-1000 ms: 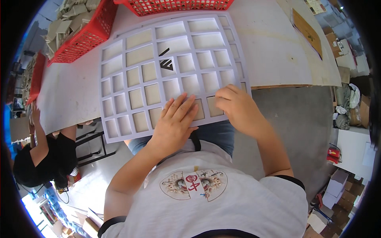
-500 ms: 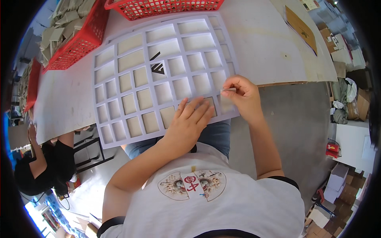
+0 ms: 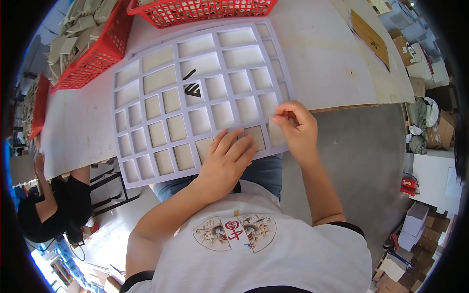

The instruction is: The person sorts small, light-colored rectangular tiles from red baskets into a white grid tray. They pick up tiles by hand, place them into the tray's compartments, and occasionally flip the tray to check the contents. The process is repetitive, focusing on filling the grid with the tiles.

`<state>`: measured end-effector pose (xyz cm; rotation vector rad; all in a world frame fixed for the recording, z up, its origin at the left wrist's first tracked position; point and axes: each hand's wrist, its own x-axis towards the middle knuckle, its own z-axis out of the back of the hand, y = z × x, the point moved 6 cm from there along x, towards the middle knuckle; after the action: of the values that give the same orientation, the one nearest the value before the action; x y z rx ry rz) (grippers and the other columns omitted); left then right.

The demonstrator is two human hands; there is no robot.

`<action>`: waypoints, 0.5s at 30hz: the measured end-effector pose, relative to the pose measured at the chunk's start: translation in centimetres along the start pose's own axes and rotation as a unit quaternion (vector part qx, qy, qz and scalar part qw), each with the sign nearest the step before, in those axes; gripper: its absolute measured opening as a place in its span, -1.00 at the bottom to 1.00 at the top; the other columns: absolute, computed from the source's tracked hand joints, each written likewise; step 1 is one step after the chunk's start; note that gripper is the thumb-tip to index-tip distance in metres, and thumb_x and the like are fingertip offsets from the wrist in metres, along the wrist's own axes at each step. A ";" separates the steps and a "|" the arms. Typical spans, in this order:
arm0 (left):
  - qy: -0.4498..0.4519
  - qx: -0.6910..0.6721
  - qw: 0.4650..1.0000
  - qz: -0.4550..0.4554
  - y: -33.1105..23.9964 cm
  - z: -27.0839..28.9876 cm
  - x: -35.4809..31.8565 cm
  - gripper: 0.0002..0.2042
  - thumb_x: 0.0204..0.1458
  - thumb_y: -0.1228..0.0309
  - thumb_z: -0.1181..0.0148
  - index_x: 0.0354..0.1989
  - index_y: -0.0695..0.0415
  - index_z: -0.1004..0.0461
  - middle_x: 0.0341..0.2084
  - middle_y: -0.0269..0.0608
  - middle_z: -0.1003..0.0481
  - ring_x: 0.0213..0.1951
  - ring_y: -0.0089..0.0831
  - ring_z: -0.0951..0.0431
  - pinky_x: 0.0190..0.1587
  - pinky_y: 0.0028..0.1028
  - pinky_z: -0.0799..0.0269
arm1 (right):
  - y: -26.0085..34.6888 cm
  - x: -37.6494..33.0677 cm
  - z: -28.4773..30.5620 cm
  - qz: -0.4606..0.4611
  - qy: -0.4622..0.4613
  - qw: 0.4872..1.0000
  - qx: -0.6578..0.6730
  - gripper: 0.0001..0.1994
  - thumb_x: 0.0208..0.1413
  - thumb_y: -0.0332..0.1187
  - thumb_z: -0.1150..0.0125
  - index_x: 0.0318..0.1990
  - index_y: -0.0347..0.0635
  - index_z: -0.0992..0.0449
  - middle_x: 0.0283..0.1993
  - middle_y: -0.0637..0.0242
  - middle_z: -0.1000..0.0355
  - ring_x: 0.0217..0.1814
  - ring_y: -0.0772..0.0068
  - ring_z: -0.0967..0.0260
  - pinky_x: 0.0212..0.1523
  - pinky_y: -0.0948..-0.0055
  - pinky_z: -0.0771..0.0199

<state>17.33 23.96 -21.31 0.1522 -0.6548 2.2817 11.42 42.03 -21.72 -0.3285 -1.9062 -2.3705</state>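
A white grid panel (image 3: 118,105) with many rectangular compartments lies at the table's near edge and overhangs it above my legs. Flat beige pieces fill several compartments, among them one piece (image 3: 254,138) beside my left fingertips. My left hand (image 3: 225,163) rests on the panel's near edge, fingers spread and holding nothing I can see. At the near right corner compartment (image 3: 276,136), my right hand (image 3: 296,129) has thumb and fingertips pinched together. Whether a thin piece is still between them is hidden.
Red plastic baskets (image 3: 93,61) heaped with beige pieces stand at the left; another red basket (image 3: 205,12) is beyond the panel. A second white panel (image 3: 281,73) lies underneath. A brown sheet (image 3: 370,39) lies on the table's far right. Another person (image 3: 53,210) is at the left.
The small flat piece pinched in my right hand no longer shows above the fingers. Both hands moved slightly, the left drawing back toward me, and the panel shifted a little nearer.
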 end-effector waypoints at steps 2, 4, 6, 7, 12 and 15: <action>-0.004 -0.017 1.000 0.005 0.2 0.0 0.0 -0.58 -0.11 0.42 -0.35 0.00 0.10 -0.49 0.08 -0.13 -0.34 0.22 -0.08 -0.27 0.28 0.02 -0.17 | -0.2 0.0 -0.1 0.001 -0.009 1.000 0.020 -0.84 -0.01 -0.59 -0.33 -0.25 -0.25 -0.53 -0.32 0.37 -0.45 -0.34 0.56 -0.34 -0.26 0.55 -0.37; -0.004 -0.025 1.000 0.014 0.2 0.0 -0.1 -0.58 -0.11 0.43 -0.35 0.00 0.09 -0.49 0.08 -0.10 -0.32 0.21 -0.06 -0.27 0.26 0.00 -0.19 | -0.9 -0.1 -0.1 0.017 -0.004 1.000 0.012 -0.83 -0.02 -0.59 -0.34 -0.25 -0.26 -0.53 -0.31 0.36 -0.45 -0.32 0.56 -0.36 -0.25 0.55 -0.38; 0.000 -0.019 0.999 0.031 0.4 0.2 -0.4 -0.59 -0.10 0.44 -0.35 0.00 0.08 -0.50 0.09 -0.09 -0.30 0.19 -0.04 -0.27 0.25 -0.02 -0.22 | -0.6 -0.5 -0.2 0.022 0.015 0.999 -0.042 -0.82 -0.05 -0.61 -0.33 -0.25 -0.26 -0.53 -0.30 0.35 -0.46 -0.28 0.51 -0.37 -0.25 0.54 -0.39; 0.004 -0.025 0.999 0.027 0.3 0.3 -0.4 -0.58 -0.11 0.45 -0.34 0.01 0.07 -0.50 0.09 -0.09 -0.30 0.19 -0.04 -0.27 0.24 -0.03 -0.23 | -0.3 -0.8 0.0 0.026 0.026 0.997 -0.069 -0.81 -0.06 -0.63 -0.32 -0.25 -0.25 -0.53 -0.29 0.35 -0.47 -0.26 0.48 -0.38 -0.24 0.53 -0.40; 0.031 -0.011 0.999 0.029 1.0 2.3 -3.3 -0.48 -0.14 0.47 -0.36 0.09 0.05 -0.46 0.10 -0.10 -0.29 0.17 -0.03 -0.25 0.20 -0.08 -0.27 | 2.3 -1.8 1.1 0.115 0.103 0.968 -0.196 -0.77 -0.08 -0.69 -0.24 -0.25 -0.21 -0.55 -0.24 0.34 -0.50 -0.14 0.34 -0.39 -0.20 0.46 -0.47; 0.012 0.018 0.995 0.099 2.5 4.2 -5.0 -0.40 -0.18 0.47 -0.37 0.15 0.07 -0.40 0.08 -0.11 -0.32 0.15 -0.05 -0.29 0.20 -0.06 -0.26 | 2.4 -2.2 1.1 0.055 0.096 0.979 -0.174 -0.75 -0.08 -0.71 -0.21 -0.25 -0.19 -0.56 -0.21 0.35 -0.53 -0.07 0.31 -0.39 -0.18 0.43 -0.51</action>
<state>18.82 17.23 -20.15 0.0793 -0.6420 2.4829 14.19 42.41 -19.71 -0.2100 -1.3562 -2.5483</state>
